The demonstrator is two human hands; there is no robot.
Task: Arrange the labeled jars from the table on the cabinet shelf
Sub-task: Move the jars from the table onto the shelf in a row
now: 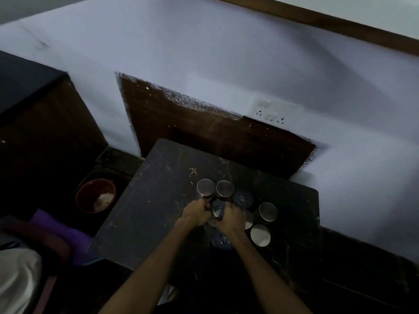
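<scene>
No readable text anywhere. Two blue jar lids, one at the back (242,198) and one at the front (223,240), carry pale label marks; both are too dim and blurred to make out. Steel lids (205,186) bare.

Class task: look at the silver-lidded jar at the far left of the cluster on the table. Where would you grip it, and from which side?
Grip the silver-lidded jar round its lid rim, coming from its open left side; another jar crowds its right.
</scene>
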